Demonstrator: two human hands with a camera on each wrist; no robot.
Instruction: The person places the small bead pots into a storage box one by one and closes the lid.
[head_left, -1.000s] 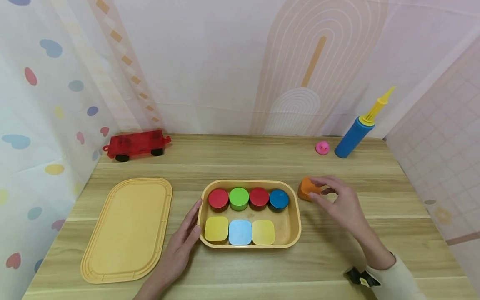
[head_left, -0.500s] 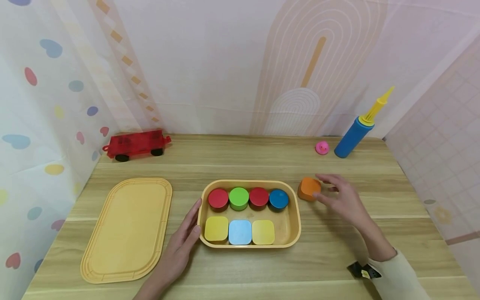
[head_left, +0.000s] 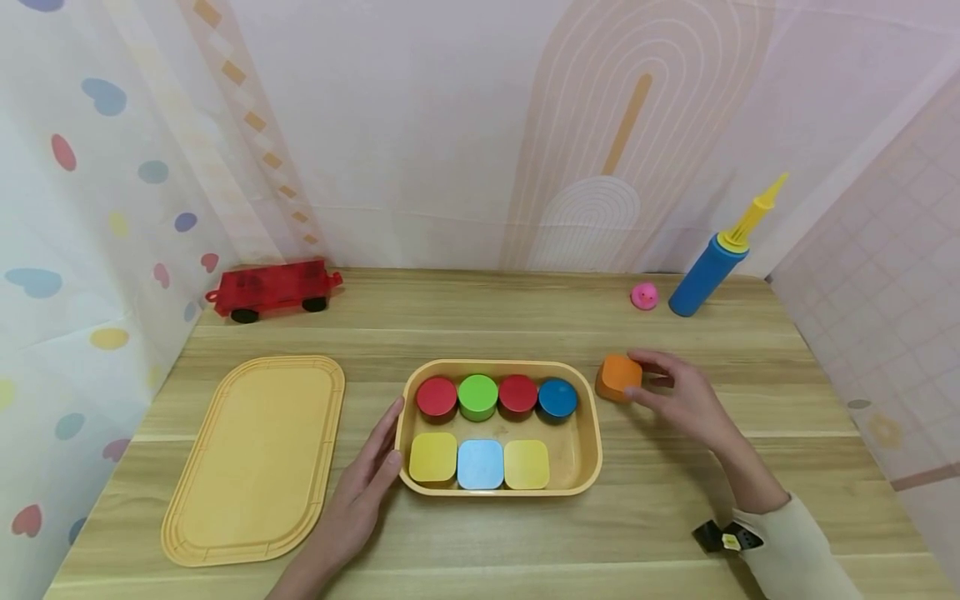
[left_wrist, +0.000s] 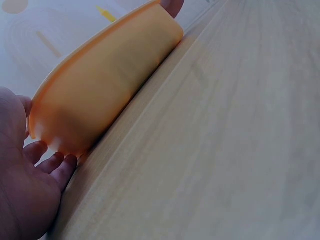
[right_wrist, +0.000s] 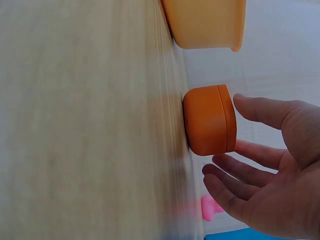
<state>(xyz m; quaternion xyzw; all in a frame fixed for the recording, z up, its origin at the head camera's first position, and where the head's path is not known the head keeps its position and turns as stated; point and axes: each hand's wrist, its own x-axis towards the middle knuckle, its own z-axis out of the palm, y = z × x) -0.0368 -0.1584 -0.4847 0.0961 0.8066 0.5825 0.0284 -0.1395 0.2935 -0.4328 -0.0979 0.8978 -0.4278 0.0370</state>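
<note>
In the head view, a yellow rectangular box [head_left: 573,454] holds round and rounded-square pieces. A row of round ones, among them a green piece [head_left: 477,393], lies along its far side; a light-blue square piece [head_left: 481,464] sits between two yellow ones at the near side. My left hand [head_left: 358,492] rests against the box's left end, its fingertips on the outer wall in the left wrist view. To the right of the box, an orange rounded-square container [right_wrist: 206,121] with a lid seam stands on the table. My right hand [head_left: 684,400] is beside it, thumb and fingers spread loosely.
A flat yellow lid [head_left: 255,458] lies at the left. A red toy car base [head_left: 273,287] stands at the back left. At the back right are a pink rubber duck [head_left: 644,296] and a blue-and-yellow hand pump [head_left: 705,271]. A patterned cloth backdrop rises behind the table.
My right hand has drawn back slightly to the right from over the orange container, uncovering its top. The left hand and the box have stayed in place.
</note>
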